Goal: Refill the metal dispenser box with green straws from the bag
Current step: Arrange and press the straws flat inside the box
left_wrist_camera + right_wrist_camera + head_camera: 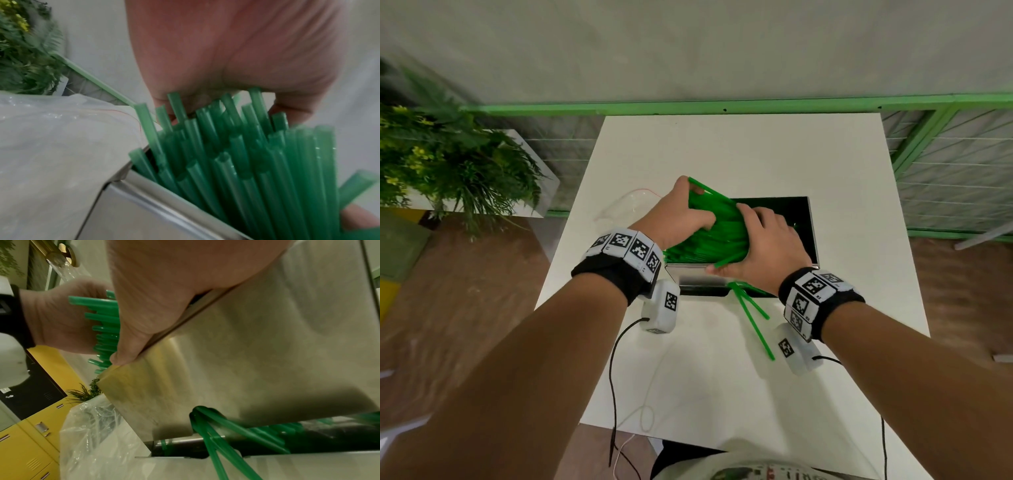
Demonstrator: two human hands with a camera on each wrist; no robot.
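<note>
Nearest the head camera are the two forearms with tagged wristbands, reaching over the near edge of the white worktop [722, 377] to its middle. There the left hand [678, 212] curls round the far-left ends of a thick bundle of green straws [715, 236], and the right hand [767, 246] lies over the bundle's right side, thumb at the front rim of the metal dispenser box [804, 233]; both hands are grasping or pressing the bundle, neither is slack. The bundle sits slanted in the open top of the box, its left ends sticking up above the rim, as the left wrist view shows. A few loose straws [753, 318] poke out of the slot at the front of the box and lie on the worktop towards its near edge. The clear plastic bag [626, 209] lies crumpled just left of the box and looks emptied.

The step in hand appears to be settling the load into the box. Next, the raised ends probably need pressing down level, lengthwise with the box, and the strays gathering up.
</note>
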